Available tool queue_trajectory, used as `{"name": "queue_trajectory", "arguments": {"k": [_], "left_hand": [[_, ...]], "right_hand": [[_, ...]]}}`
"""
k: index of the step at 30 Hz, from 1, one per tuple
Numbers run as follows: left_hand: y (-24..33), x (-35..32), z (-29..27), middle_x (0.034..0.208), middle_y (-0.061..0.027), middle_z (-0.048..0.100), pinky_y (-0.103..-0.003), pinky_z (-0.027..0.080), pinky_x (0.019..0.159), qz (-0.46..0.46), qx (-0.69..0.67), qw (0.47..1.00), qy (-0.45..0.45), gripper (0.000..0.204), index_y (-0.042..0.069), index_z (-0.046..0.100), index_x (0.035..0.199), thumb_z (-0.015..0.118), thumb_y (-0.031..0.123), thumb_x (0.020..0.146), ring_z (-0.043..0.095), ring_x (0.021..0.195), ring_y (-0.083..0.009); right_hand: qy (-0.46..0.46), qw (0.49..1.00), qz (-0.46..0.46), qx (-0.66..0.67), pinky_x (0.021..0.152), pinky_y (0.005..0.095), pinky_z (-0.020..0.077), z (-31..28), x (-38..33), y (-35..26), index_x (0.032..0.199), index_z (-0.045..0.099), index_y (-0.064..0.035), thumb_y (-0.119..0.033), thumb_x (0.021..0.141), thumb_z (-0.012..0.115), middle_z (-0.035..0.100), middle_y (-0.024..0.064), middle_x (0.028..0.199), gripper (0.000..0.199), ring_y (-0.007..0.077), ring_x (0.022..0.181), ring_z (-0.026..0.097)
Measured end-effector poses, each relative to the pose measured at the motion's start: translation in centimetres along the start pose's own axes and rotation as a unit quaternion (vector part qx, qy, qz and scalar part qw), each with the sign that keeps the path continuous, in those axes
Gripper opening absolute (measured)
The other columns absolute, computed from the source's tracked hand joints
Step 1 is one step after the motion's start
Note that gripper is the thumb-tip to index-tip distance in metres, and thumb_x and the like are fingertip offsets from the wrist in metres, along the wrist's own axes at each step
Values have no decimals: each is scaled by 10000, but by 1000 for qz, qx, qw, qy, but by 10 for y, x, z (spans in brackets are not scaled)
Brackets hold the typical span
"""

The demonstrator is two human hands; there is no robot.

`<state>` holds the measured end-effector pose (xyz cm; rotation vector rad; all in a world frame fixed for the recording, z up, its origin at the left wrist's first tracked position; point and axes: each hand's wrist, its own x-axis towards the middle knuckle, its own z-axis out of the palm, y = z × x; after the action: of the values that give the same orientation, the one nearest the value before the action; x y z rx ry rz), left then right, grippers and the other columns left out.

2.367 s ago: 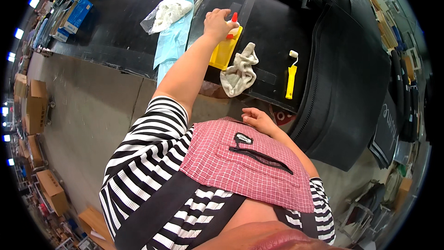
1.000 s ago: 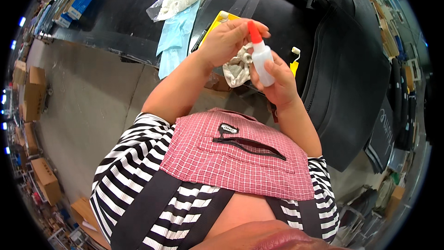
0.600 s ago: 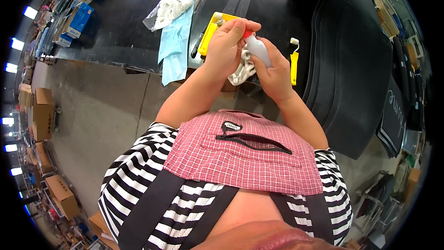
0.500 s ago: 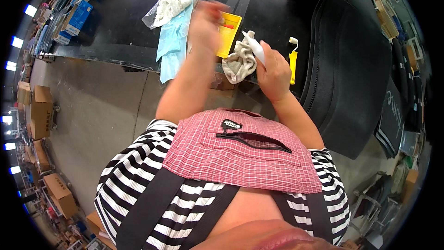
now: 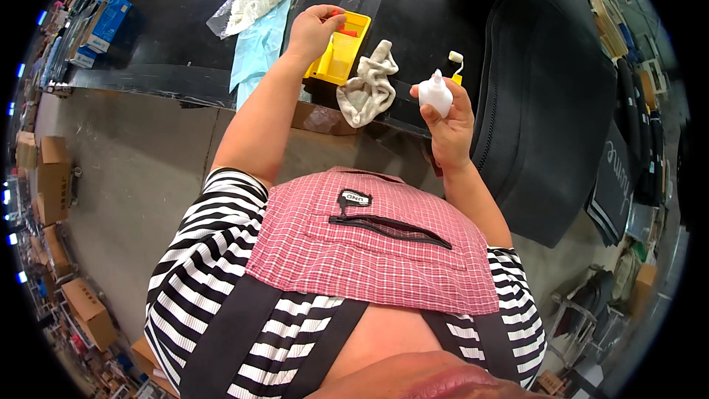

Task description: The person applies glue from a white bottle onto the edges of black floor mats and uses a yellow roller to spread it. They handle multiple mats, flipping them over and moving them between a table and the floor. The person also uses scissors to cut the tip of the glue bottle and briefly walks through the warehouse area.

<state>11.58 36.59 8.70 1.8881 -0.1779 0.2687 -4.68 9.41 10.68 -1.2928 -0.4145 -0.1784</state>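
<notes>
My left hand (image 5: 313, 29) is over the left edge of a shallow yellow tray (image 5: 358, 50), its thumb and fingers pinched on a small red piece (image 5: 337, 14). Inside the tray lies another bit of red (image 5: 351, 32). My right hand (image 5: 452, 124) is wrapped round a white squeeze bottle (image 5: 436, 96) whose narrow nozzle points up and away from me. Between the hands, a crumpled off-white cloth glove (image 5: 369, 87) rests at the table's near edge. A small paint roller (image 5: 456, 58) with a yellow handle lies just beyond my right hand, which partly covers it.
Left of the tray, a light blue sleeve-like sheet (image 5: 255, 59) and a plastic bag of white gloves (image 5: 255, 6) lie on the black table (image 5: 177, 29). Large black padded sheets (image 5: 543, 118) hang over its right side. Blue boxes (image 5: 109, 22) stand far left.
My left hand has come to a stop at the tray, pinching a red piece. The right hand has turned the bottle from leaning left to nozzle up, a little lower and farther right.
</notes>
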Motion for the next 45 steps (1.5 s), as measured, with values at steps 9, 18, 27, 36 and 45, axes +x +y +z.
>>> {"name": "queue_trajectory", "arguments": {"k": [9,18,27,36,45], "left_hand": [[-29,5,8,975,-120,737,-316,538,813,55,185,981,28,209,26,738,1095,695,120,913,703,871,-238],[-45,19,24,1069,-117,672,-403,517,913,101,288,952,8,201,61,742,1079,635,115,917,654,1016,-334],[-39,25,35,1041,-148,729,-466,535,867,67,383,921,-37,245,109,740,1021,518,159,930,687,1015,-354],[13,-9,50,1314,-114,647,-416,464,1036,218,351,910,-22,240,96,722,1139,673,142,909,600,1189,-331],[55,-124,136,1155,-77,708,-391,526,912,207,189,936,-213,168,70,714,1044,706,85,878,659,1051,-308]], "right_hand": [[-27,996,-79,-23,969,321,476,-1,1,-24,1240,646,-109,-65,847,802,659,83,1210,425,190,1118,597],[-22,996,-88,-6,986,325,473,3,0,-25,1234,657,-113,-83,847,808,658,94,1211,416,200,1129,613],[74,987,119,85,863,308,529,-25,-19,-48,1323,548,-38,-90,921,731,631,89,1165,444,170,1017,628],[330,907,72,-250,934,348,549,-213,-33,-100,1195,681,33,29,829,742,695,165,1122,371,247,1002,687],[189,815,67,-543,822,393,539,-288,32,-22,998,747,-25,-271,776,728,706,186,1001,332,332,911,699]]}}
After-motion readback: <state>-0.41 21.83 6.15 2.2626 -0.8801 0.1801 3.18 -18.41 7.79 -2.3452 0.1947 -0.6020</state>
